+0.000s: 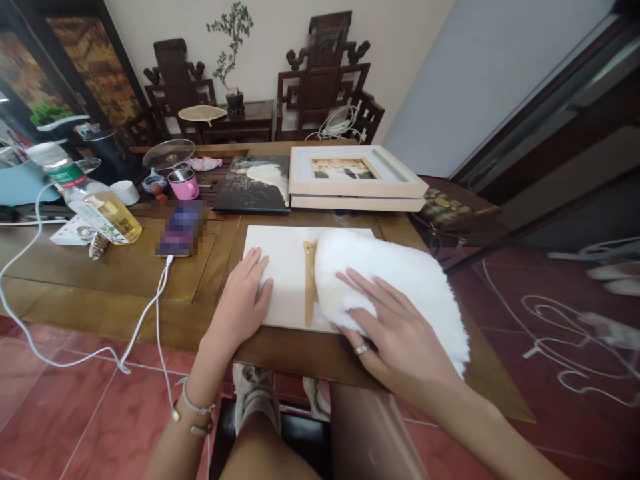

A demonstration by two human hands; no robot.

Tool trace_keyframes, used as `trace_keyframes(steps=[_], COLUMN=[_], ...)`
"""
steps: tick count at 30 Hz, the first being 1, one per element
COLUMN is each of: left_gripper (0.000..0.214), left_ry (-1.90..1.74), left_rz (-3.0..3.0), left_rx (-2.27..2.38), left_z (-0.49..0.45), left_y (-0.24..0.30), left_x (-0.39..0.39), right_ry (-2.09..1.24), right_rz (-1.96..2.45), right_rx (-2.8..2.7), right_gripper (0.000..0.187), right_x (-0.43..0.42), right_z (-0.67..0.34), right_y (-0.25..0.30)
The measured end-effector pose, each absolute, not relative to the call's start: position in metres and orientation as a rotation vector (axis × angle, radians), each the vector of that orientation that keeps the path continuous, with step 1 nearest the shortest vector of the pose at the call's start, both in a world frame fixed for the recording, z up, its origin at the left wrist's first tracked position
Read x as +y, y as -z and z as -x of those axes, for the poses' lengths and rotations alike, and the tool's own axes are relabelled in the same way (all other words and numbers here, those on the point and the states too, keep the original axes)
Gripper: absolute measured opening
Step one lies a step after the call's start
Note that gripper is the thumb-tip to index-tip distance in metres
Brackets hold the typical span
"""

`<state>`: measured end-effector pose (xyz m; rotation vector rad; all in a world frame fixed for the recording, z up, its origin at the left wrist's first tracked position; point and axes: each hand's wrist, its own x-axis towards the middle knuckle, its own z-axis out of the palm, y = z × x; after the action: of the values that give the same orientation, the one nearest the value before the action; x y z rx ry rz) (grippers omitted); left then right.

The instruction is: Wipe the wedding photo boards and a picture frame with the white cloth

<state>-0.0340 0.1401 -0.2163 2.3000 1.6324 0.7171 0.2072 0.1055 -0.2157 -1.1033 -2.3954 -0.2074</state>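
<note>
— While laid flat on board [285,267], left hand [245,293]: open, holding nothing. Stick [309,287]?
— Mid-board, long axis running away, between hands. Right hand [387,320] flat, open, on fleece [410,273] over board's right edge, gripping nothing.

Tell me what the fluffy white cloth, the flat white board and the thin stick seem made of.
The fluffy cloth looks like plush or fleece fabric: shaggy matte pile. The white board is rigid, smooth, matte; painted wood or card, unclear which. The stick is tan, probably bamboo or wood, unvarnished-looking.
</note>
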Motion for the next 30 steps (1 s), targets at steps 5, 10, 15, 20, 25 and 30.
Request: trace_keyframes(steps=[5,10,15,20,25,30], left_gripper=[0.042,0.041,0.04,0.041,0.043,0.042], left_ry=[-0.713,-0.736,-0.762,-0.746,-0.728,-0.757], left_rz=[-2.3,-2.298,-2.3,-2.305,-2.303,-2.304], left_rx=[1.629,1.621,1.612,1.619,1.633,1.619], left_z=[0.0341,0.0343,0.0348,0.0349,0.0344,0.0349], left_y=[0.2165,0.2169,0.2182,0.2178,0.2166,0.218], left_x=[0.1411,0.1416,0.1412,0.1414,0.1413,0.141], right_ry=[0.19,0.209,0.188,0.198,0.23,0.229], right_rz=[1.112,1.112,1.132,1.127,1.112,1.115], right_rx=[-2.377,-2.383,-2.366,-2.37,-2.378,-2.362], right_gripper=[0.016,0.016,0.017,0.016,0.015,0.016], right_x=[0.1043,0.105,0.1046,0.1046,0.105,0.1042], right_z=[-0.2065,-0.2061,-0.2058,-0.2058,-0.2063,-0.2057], right_y=[0.2155,0.2155,0.2161,0.2164,0.2171,0.2177])
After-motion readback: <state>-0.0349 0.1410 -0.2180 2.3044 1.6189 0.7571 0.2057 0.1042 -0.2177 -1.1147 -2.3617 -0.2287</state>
